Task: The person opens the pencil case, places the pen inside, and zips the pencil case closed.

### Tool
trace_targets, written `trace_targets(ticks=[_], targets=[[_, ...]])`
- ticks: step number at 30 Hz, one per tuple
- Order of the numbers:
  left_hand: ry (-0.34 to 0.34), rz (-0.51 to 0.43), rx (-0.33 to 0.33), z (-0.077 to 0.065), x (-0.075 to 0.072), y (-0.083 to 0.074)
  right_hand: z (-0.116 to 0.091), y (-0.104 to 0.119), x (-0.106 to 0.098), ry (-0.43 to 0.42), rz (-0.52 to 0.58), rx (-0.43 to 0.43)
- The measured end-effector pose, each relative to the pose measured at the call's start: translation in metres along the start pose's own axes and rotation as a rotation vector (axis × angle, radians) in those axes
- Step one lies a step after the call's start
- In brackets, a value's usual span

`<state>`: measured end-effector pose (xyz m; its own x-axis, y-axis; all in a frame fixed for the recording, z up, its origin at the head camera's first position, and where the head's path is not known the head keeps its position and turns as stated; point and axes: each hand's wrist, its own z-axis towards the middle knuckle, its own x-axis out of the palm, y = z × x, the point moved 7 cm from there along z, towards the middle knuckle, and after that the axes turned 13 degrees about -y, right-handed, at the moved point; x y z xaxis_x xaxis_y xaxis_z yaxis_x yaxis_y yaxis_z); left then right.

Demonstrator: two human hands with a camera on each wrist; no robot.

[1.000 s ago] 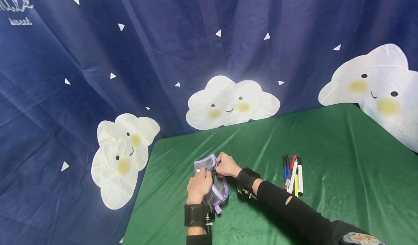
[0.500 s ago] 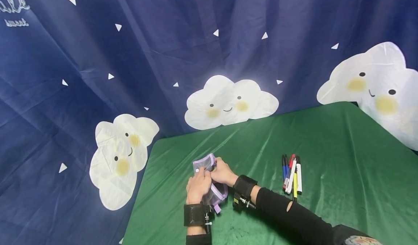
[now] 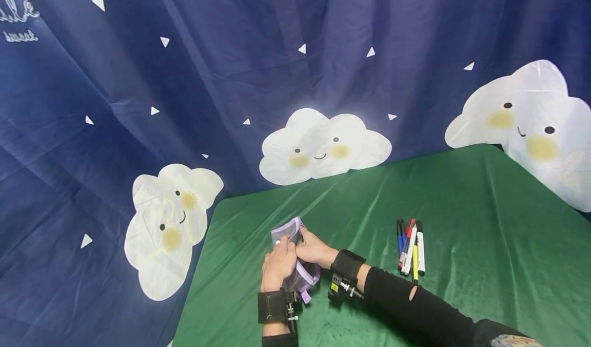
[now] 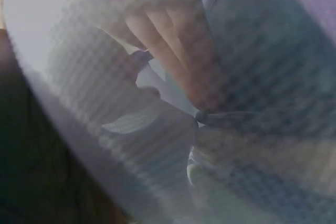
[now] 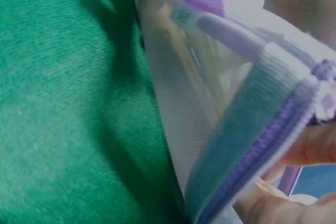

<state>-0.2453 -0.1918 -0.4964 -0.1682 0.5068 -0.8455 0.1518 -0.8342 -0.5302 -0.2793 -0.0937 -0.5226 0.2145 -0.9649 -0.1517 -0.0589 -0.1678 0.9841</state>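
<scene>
A see-through mesh zip pouch [image 3: 285,230] with purple trim lies on the green cloth, its purple tab pointing toward me. My left hand [image 3: 278,265] grips its left side, fingers over the mesh. On the far right edge, by the zip opening, my right hand [image 3: 317,249] holds the rim; its fingertips are partly hidden behind the left hand. Close up in the right wrist view, the pouch [image 5: 178,108] stands propped, with fingers at its purple zip and a long thin shape faintly visible inside. Mesh [image 4: 126,145] fills the left wrist view, blurring the fingers behind it.
To the right, several pens and markers [image 3: 411,247] lie in a loose bundle, near the right sleeve [image 3: 411,298]. The green cloth [image 3: 461,208] covers the table. A blue curtain [image 3: 231,54] with smiling clouds hangs behind it.
My right hand has shifted left along the pouch opening, closer to the left hand, and now covers more of it. The left hand stays nearly in place on the pouch.
</scene>
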Motion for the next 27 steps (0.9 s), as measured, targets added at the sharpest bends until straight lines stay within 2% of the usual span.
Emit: trace_targets(ticks=[7,15,20,23,27], targets=[[0.015,-0.018,0.024,-0.002,0.000,-0.005,-0.010,-0.002,0.011,0.210,0.247,0.163],[-0.024,0.052,-0.010,-0.002,0.000,-0.003,-0.012,-0.007,0.010,0.244,0.281,0.206],[-0.035,0.065,-0.018,-0.001,0.001,-0.002,-0.013,-0.005,0.008,0.246,0.284,0.211],[-0.035,0.066,-0.017,0.000,0.002,-0.001,-0.014,-0.003,0.005,0.234,0.258,0.202],[-0.029,0.071,-0.022,0.000,0.003,0.000,-0.011,0.002,-0.003,0.184,0.153,0.127]])
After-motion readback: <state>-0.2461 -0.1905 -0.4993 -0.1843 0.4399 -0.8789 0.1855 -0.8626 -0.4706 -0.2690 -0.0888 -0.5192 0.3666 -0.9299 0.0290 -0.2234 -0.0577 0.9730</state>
